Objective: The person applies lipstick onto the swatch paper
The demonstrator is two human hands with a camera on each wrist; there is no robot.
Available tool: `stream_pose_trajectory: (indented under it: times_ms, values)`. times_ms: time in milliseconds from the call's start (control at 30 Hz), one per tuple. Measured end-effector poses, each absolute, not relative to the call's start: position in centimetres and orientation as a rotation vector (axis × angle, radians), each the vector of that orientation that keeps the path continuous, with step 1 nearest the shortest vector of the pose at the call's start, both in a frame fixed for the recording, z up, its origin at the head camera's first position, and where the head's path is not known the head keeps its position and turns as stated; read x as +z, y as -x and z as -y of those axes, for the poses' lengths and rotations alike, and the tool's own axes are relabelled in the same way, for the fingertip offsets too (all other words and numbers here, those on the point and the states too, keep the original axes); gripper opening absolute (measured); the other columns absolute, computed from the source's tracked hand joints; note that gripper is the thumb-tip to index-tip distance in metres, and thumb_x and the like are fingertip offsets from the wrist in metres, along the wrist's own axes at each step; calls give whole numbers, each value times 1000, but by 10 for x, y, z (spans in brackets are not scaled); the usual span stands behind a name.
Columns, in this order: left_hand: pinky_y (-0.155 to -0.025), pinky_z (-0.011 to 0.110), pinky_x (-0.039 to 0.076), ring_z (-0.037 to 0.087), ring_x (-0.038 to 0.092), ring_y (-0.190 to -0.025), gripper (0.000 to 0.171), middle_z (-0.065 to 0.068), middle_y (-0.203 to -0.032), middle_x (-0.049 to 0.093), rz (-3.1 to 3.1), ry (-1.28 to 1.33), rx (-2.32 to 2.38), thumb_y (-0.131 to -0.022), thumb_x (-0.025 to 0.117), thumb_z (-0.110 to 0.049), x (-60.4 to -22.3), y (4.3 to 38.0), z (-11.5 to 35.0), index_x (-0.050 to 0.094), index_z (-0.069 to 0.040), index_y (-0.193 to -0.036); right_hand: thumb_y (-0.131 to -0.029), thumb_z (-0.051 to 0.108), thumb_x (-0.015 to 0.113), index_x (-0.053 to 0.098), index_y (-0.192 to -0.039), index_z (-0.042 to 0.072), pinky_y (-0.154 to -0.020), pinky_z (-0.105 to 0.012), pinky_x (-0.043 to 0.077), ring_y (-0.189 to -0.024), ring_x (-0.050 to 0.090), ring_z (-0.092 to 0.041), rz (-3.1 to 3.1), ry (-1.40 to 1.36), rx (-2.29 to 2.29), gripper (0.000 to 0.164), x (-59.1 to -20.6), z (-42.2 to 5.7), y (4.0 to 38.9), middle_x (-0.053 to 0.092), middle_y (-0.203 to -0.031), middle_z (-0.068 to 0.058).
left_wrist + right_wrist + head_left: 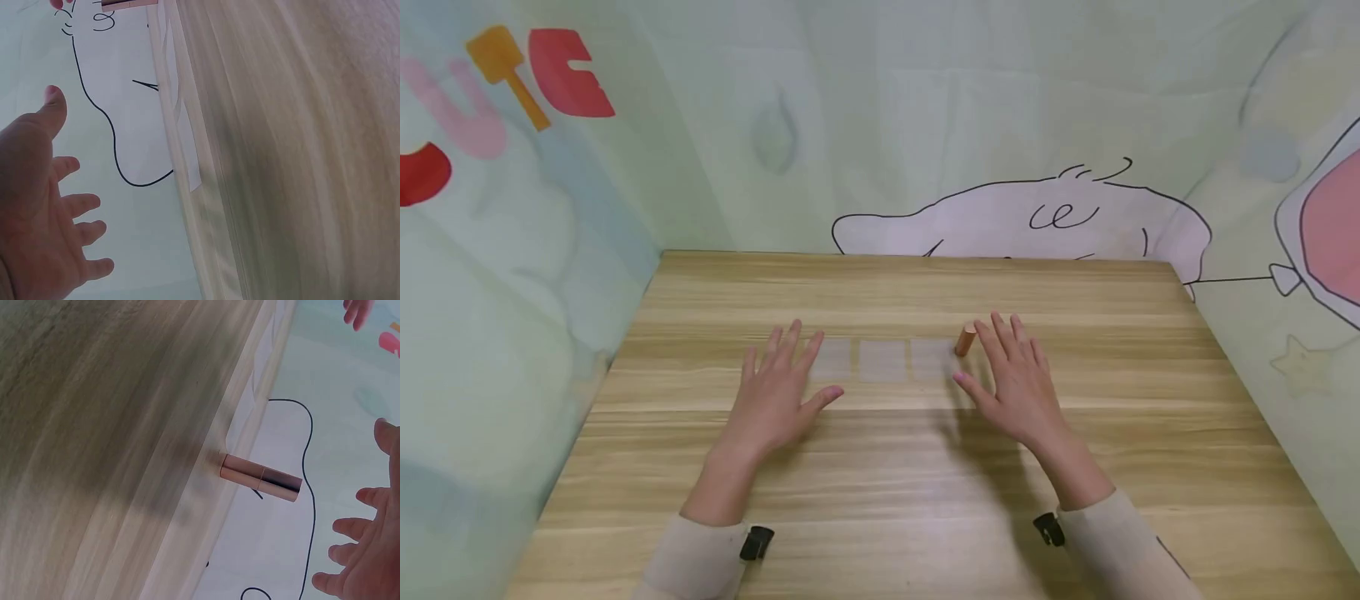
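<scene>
A shiny copper-coloured tube (966,340), like a lipstick, stands upright on the table beside the rightmost of three pale square sheets (932,360). My right hand (1017,387) hovers just right of the tube with fingers spread, holding nothing; in the right wrist view a seam shows around the tube's middle (261,477). Over on the left, my left hand (775,400) is held above the table, fingers spread, and overlaps the edge of the leftmost sheet (831,360). The middle sheet (883,362) lies between them in the row.
The wood-grain table (880,475) stretches out to a printed cloth backdrop (880,125) with a cartoon figure behind its far edge. Black clips (757,542) sit at both sleeve cuffs.
</scene>
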State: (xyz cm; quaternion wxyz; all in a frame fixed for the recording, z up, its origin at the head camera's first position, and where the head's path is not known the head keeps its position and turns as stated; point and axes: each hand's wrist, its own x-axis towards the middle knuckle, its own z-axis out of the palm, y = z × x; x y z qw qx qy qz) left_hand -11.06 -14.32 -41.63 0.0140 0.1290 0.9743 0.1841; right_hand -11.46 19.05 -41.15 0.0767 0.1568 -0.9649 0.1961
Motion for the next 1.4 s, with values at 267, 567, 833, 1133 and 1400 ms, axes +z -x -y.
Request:
stream_pose_trajectory:
  times_ms: [267,567,833,1133,1400]
  values:
    - [-118,67,5,43,9,-153,84,21,-166,16,-3036,-456,557,-98,54,-59,-418,115,135,25,-12,-161,-96,45,64,35,-156,7,-119,-64,14,-152,15,-41,2831,-475,614,76,-412,-196,117,29,-162,-21]
    - [-116,69,15,44,16,-151,81,21,-165,21,-3024,-496,582,-98,61,-50,-421,115,127,29,-10,-160,-97,41,64,38,-154,2,-116,-66,20,-150,20,-43,2798,-468,679,74,-418,-202,116,33,-160,-22]
    - [-115,65,22,44,26,-148,78,21,-161,30,-3027,-591,600,-98,63,-47,-420,122,117,34,-5,-157,-96,36,69,41,-149,-5,-111,-68,29,-145,32,-45,2770,-440,744,73,-422,-207,119,44,-151,-26]
    - [-114,62,28,40,38,-142,72,19,-154,43,-2993,-682,633,-98,63,-47,-409,129,97,41,-7,-154,-93,34,74,53,-140,-6,-109,-60,38,-130,51,-45,2787,-370,828,65,-425,-212,126,58,-138,-26]
    - [-111,60,35,39,45,-138,69,20,-148,50,-2932,-761,675,-97,68,-43,-402,140,70,48,-5,-150,-92,26,77,62,-129,-8,-88,-53,53,-103,68,-38,2870,-360,927,52,-434,-220,140,68,-121,-22]
